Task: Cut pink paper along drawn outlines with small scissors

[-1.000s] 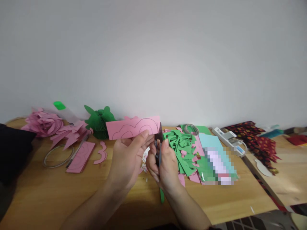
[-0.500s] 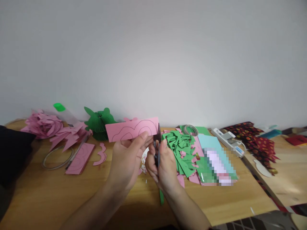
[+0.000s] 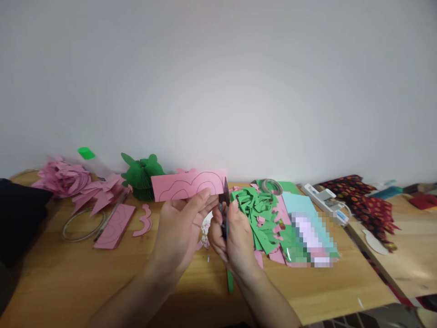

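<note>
My left hand (image 3: 182, 225) pinches a strip of pink paper (image 3: 186, 186) along its lower edge and holds it upright above the table. Curved outlines are drawn on the strip. In my right hand (image 3: 234, 232) is a pair of scissors (image 3: 226, 191), its dark blades pointing up at the strip's right end. The fingers cover most of the scissor handles. On the table to the left lie a second pink strip (image 3: 114, 226) with drawn curves and a wavy pink cutout (image 3: 145, 221).
Green paper scraps (image 3: 254, 214) are heaped right of my hands, near a roll of tape (image 3: 272, 187). A green paper figure (image 3: 143, 175) and pink paper pieces (image 3: 63, 177) stand along the wall. A white power strip (image 3: 326, 202) lies at the right.
The scissor blades show more plainly beside the strip's right end, and the strip sits slightly more level. Both hands keep nearly the same place and hold.
</note>
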Demonstrator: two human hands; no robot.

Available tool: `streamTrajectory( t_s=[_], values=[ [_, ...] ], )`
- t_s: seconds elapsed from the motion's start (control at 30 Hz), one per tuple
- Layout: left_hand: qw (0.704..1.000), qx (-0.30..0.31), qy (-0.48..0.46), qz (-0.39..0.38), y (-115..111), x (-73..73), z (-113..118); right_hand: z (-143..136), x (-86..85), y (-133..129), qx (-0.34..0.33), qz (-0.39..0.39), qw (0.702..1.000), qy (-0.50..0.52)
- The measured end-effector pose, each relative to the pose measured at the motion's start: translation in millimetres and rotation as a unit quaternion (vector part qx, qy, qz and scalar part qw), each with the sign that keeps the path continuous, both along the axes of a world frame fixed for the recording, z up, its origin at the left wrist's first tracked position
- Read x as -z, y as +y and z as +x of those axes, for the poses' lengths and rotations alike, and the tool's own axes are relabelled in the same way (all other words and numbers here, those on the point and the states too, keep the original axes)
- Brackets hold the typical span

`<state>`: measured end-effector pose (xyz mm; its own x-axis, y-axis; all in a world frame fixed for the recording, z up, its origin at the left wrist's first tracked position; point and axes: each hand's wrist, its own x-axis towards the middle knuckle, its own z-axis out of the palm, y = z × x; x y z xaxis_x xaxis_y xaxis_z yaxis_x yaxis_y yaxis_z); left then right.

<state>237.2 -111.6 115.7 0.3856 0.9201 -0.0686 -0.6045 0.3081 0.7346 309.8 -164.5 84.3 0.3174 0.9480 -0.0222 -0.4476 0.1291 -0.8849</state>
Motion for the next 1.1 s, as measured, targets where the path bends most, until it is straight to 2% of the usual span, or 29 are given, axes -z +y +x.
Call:
streamTrajectory(
  t_s=[0.27, 0.5, 0.77, 1.1],
  values=[
    [1.000, 0.014, -0.017, -0.005, 1, -1.0, -1, 1, -2.3, -1, -0.009, 0.001, 1.000, -0.009],
    [1.000, -0.010, 0.014, -0.023, 5, 1.6, -2, 6, -2.2, -4, -0.031, 0.017, 0.999, -0.007],
    [0.999, -0.007, -0.016, -0.042, 5, 1.5, -2, 13, -2.9, -6, -0.061, 0.014, 0.998, -0.017],
    [1.000, 0.007, -0.010, -0.028, 5, 2.2, -1, 15, -2.2, -5, -0.050, 0.024, 0.998, -0.013]
  ],
)
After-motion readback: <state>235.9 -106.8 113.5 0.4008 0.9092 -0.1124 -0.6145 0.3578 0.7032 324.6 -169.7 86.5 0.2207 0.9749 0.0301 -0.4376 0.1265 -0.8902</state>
